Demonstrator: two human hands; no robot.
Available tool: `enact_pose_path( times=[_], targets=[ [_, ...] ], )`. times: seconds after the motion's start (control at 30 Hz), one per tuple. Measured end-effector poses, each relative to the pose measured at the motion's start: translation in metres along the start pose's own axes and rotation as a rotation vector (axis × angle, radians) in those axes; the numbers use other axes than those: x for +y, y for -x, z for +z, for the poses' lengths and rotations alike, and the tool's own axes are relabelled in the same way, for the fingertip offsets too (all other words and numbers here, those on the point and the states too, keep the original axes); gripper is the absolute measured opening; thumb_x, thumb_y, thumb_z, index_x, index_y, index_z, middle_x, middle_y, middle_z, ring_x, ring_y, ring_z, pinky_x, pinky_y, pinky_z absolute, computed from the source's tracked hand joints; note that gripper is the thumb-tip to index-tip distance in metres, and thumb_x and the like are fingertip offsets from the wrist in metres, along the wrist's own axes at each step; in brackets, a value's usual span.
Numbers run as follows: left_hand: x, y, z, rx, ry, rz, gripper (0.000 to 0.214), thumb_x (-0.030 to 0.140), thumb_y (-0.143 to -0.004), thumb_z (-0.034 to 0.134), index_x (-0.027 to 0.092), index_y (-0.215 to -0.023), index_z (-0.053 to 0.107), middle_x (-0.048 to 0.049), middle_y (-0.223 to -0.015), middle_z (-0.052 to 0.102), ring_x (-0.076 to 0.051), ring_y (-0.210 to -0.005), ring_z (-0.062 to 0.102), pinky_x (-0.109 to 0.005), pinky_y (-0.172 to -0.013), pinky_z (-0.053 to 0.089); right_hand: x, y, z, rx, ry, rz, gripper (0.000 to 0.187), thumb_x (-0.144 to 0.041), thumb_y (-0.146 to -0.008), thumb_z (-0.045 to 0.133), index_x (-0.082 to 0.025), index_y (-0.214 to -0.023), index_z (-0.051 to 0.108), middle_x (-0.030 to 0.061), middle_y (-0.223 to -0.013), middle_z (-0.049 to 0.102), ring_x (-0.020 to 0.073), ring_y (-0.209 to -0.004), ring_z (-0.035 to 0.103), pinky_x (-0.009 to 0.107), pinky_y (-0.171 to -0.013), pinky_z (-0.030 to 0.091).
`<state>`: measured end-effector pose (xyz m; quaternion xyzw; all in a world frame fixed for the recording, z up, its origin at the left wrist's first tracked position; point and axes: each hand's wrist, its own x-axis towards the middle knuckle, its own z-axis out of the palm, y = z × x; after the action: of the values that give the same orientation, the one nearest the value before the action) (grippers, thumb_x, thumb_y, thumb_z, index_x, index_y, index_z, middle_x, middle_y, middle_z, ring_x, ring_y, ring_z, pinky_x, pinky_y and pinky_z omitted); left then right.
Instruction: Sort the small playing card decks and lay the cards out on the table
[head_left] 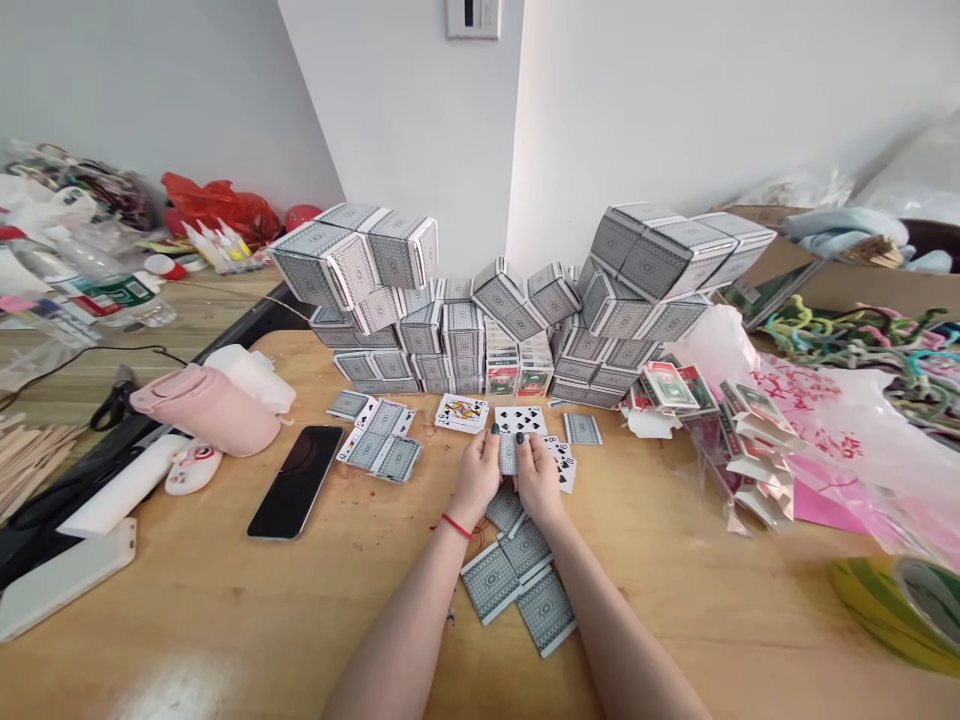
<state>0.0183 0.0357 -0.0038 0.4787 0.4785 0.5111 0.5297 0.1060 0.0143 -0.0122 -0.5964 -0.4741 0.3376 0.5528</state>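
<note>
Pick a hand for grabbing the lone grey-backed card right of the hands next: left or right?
Right, likely: the right hand is nearer the lone grey-backed card, while the left hand sits across the held card. Both hands grip the held card, so the right would first need to let go.

A fanned card (554, 449) shows 8; a flat card (519, 420) shows black spades.

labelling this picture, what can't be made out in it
All in the head view:
Face of held card: turned away; sides covered by left hand and right hand.
Tape roll: cut off by the right edge.
Wall fixture: cut off by the top edge.
Bottle label: text too small.
</note>
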Motion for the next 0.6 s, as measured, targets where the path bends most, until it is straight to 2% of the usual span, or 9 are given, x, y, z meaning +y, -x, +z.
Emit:
enact_pose_path(
  times=[0.13, 0.3, 0.37, 0.5, 0.6],
  targets=[
    [0.002, -0.001, 0.0, -0.025, 0.021, -0.039, 0.038, 0.05, -0.074, 0.046, 0.014, -0.062, 0.05, -0.0005, -0.058, 0.053, -0.01, -0.053, 0.045, -0.021, -0.048, 0.034, -0.002, 0.003, -0.001, -0.014, 0.049, 0.013, 0.038, -0.05, -0.083, 0.033, -0.02, -0.061, 0.041, -0.0038, -0.043, 0.041, 0.0115, -0.041, 0.038, 0.023, -0.041, 0.028],
    [0.0, 0.003, -0.003, -0.009, -0.043, -0.054, 0.047, 0.056, -0.075, 0.041, 0.016, -0.049, 0.039, 0.0032, -0.043, 0.04, -0.008, -0.041, 0.036, -0.022, -0.042, 0.027, -0.004, 0.004, -0.004, -0.004, 0.13, 0.035, 0.047, -0.053, -0.082, 0.031, -0.02, -0.049, 0.034, -0.004, -0.04, 0.035, 0.0092, -0.039, 0.031, 0.022, -0.039, 0.023],
    [0.0, 0.006, -0.006, -0.093, -0.056, -0.064, 0.046, 0.054, -0.076, 0.04, 0.017, -0.049, 0.038, 0.0042, -0.04, 0.037, -0.007, -0.039, 0.035, -0.022, -0.041, 0.025, -0.004, 0.002, -0.005, 0.05, 0.147, 0.039, 0.049, -0.055, -0.082, 0.031, -0.02, -0.047, 0.033, -0.0039, -0.039, 0.034, 0.009, -0.039, 0.031, 0.022, -0.039, 0.022],
    [0.003, 0.009, -0.008, -0.304, -0.111, -0.052, 0.038, 0.047, -0.073, 0.05, 0.016, -0.052, 0.041, 0.0049, -0.041, 0.039, -0.007, -0.04, 0.036, -0.021, -0.042, 0.025, -0.001, 0.0, -0.006, 0.176, 0.144, 0.062, 0.049, -0.057, -0.08, 0.032, -0.02, -0.047, 0.032, -0.0039, -0.039, 0.035, 0.0091, -0.038, 0.031, 0.022, -0.039, 0.023],
    [0.005, 0.009, -0.006, -0.345, -0.139, -0.026, 0.034, 0.045, -0.072, 0.051, 0.015, -0.056, 0.043, 0.0054, -0.045, 0.04, -0.006, -0.043, 0.034, -0.02, -0.043, 0.026, 0.002, -0.001, -0.006, 0.201, 0.095, 0.096, 0.049, -0.059, -0.079, 0.033, -0.021, -0.048, 0.034, -0.0044, -0.037, 0.034, 0.0093, -0.036, 0.031, 0.022, -0.037, 0.022]
  ],
)
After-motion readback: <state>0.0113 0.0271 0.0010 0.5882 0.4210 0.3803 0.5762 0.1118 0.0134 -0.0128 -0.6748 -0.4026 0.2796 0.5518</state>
